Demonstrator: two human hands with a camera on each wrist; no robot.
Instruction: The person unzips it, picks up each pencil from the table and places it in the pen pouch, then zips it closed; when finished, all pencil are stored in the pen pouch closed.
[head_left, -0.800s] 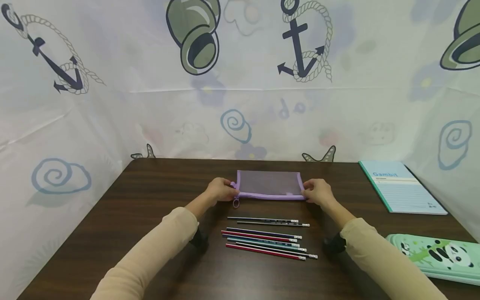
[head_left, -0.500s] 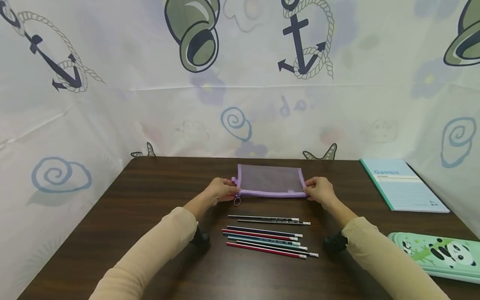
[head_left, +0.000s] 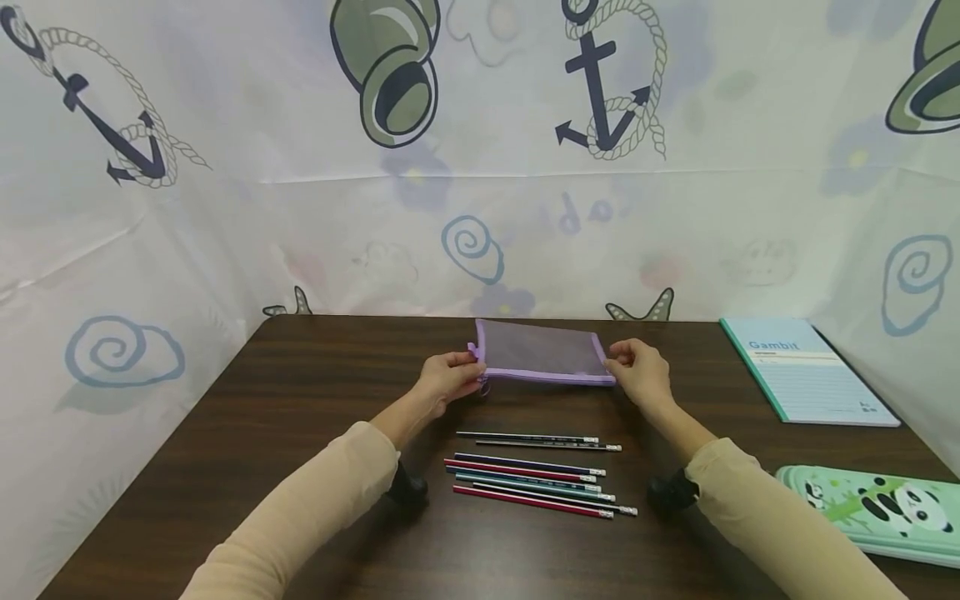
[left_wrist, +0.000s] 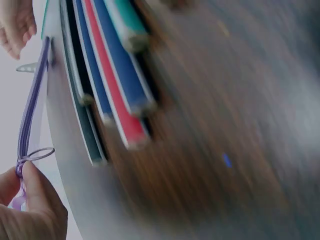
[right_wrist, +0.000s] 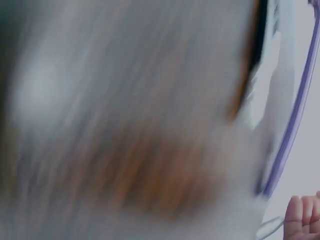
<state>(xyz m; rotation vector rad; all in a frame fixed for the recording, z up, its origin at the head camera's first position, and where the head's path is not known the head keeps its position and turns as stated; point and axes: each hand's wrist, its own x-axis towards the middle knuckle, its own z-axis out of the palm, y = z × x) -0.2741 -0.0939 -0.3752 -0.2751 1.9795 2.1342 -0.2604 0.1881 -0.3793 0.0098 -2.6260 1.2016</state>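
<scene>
A mesh pencil pouch [head_left: 542, 348] with purple trim is tilted above the far middle of the table. My left hand [head_left: 448, 379] pinches its left corner at the zipper end, where a ring pull [left_wrist: 40, 154] hangs in the left wrist view. My right hand [head_left: 640, 372] is beside the right corner, fingers loosely bent. In the left wrist view, the fingers of that hand [left_wrist: 17, 25] are apart from the pouch's zipper edge [left_wrist: 32, 107]. Several pencils [head_left: 528, 487] lie side by side nearer me, with two dark pencils [head_left: 536, 440] slightly apart behind them.
A light blue notebook [head_left: 810, 371] lies at the back right of the dark wooden table [head_left: 300, 500]. In front of it, at the right edge, is a green panda pencil case [head_left: 873, 508]. A patterned cloth [head_left: 495, 208] hangs behind and along the sides.
The pouch has risen and tilted, its left end higher and farther back. My right hand, earlier gripping the right corner, has let go and moved slightly up. The pencils have stayed put.
</scene>
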